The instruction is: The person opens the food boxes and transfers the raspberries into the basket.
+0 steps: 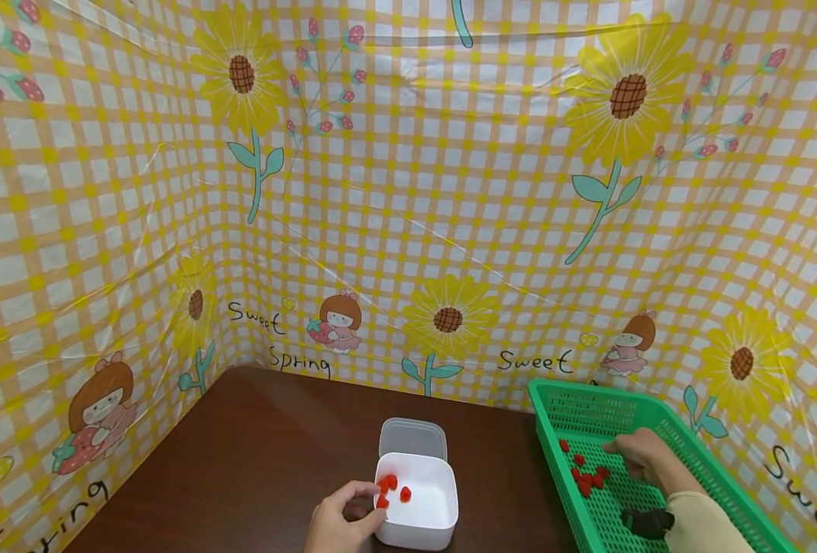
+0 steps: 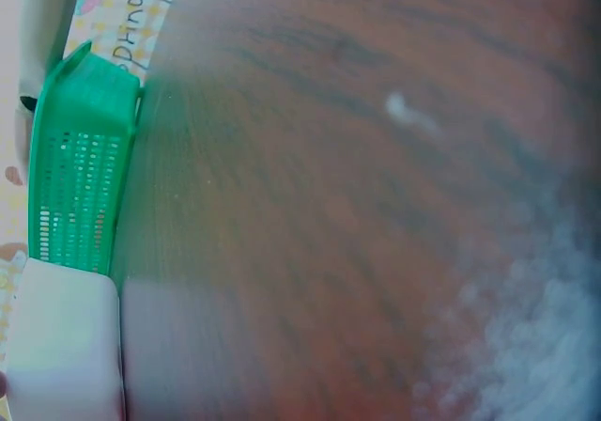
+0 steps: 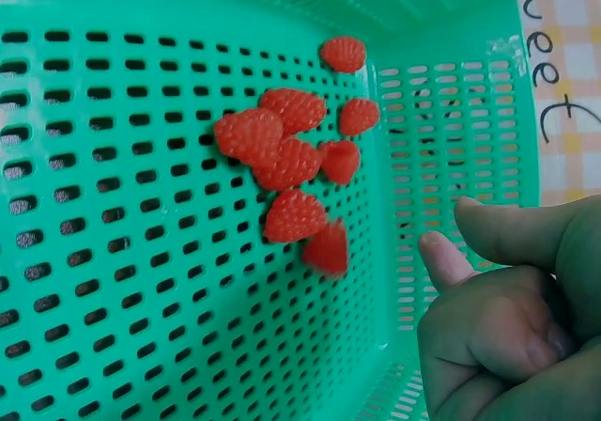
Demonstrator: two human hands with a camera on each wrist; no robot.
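Note:
A white plastic box (image 1: 422,499) stands on the table with several red raspberries (image 1: 405,495) inside, towards its left side. At the box's left rim my left hand (image 1: 345,516) grips the edge between thumb and fingers; in the left wrist view only a fingertip shows beside the box (image 2: 66,346). My right hand (image 1: 643,457) is inside the green basket (image 1: 554,461), above its floor. Its thumb and index finger reach out with a gap between them, the other fingers are curled, and nothing is seen held. Several raspberries (image 3: 296,216) lie close by on the basket floor.
Behind the box lies its clear lid (image 1: 412,438). The dark brown table (image 1: 243,461) extends left of the box. A checked cloth (image 1: 408,192) printed with sunflowers hangs behind and at both sides. A black wrist device (image 1: 646,522) sits on the right wrist.

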